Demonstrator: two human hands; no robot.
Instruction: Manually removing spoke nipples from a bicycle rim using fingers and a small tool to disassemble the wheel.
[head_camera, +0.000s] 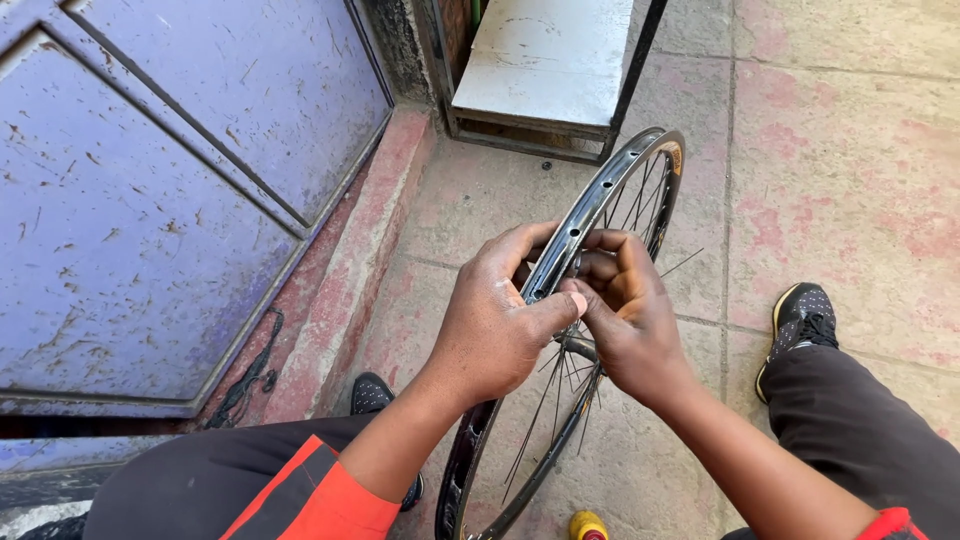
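A black bicycle wheel rim (622, 188) with thin spokes stands upright between my knees, without a tyre. My left hand (495, 325) wraps over the rim's left side, thumb pressed across toward the other hand. My right hand (625, 315) grips the rim from the right, fingers curled at the rim's inner channel. Both hands meet at the middle of the rim. What the fingertips pinch is hidden. The hub sits just below my hands, mostly covered.
A blue metal door (150, 180) fills the left, with a reddish concrete step (350, 270) along it. A white bench (545, 60) in a black frame stands ahead. My shoes (803, 318) rest on stained paving. A yellow cap (587, 525) lies at the bottom edge.
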